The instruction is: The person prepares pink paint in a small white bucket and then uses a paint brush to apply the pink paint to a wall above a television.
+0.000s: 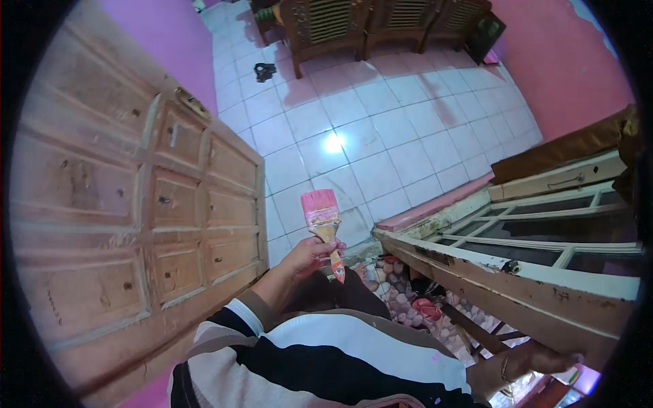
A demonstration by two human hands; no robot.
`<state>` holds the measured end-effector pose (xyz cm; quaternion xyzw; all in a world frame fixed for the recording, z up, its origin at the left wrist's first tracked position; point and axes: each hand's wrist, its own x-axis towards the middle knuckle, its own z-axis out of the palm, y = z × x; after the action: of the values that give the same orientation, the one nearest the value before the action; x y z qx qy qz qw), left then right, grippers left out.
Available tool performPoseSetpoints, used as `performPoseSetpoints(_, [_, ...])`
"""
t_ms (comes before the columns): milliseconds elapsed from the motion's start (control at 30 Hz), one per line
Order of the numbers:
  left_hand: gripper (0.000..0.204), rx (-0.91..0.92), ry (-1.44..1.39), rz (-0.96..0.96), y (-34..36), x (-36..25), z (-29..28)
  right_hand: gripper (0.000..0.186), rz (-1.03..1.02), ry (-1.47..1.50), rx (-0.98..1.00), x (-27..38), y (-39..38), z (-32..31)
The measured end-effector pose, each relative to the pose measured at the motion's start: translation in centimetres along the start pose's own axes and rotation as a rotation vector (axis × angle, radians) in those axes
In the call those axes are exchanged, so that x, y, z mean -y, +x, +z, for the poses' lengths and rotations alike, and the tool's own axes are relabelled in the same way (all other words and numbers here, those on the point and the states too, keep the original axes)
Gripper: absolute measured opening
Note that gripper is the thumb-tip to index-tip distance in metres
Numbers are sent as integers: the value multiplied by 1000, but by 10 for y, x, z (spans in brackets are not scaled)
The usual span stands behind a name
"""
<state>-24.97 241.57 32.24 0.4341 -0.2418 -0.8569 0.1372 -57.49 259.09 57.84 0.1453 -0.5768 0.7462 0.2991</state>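
My left hand (313, 256) grips the handle of a wide paintbrush (318, 204) in the lower middle of the head view; its bristles are coated pink and point away from me. My right hand (541, 357), low at the right, has its fingers on the lower edge of a glazed wooden frame (490, 268), with chipped paint and white glazing bars, that looks like a door or window leaf. To the left stands a large panelled wooden door (95, 197) with pale scuffs.
Carved wooden chairs (326, 27) line the back of the white tiled floor (360, 136), with a dark object (264, 71) near them. Pink walls (558, 68) rise at the sides. A threshold (371, 248) crosses before my legs; pink slippers (426, 309) lie on pebble-patterned flooring.
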Motion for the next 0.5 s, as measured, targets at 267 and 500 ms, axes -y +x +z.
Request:
performPoseSetpoints(267, [28,155,74,-178,113,20,10,74,-315,-22,73,-38,22,-30])
performPoseSetpoints(500, [31,287,221,-307,197,32,-20,68,-449,-37,177,-88,-37,-26])
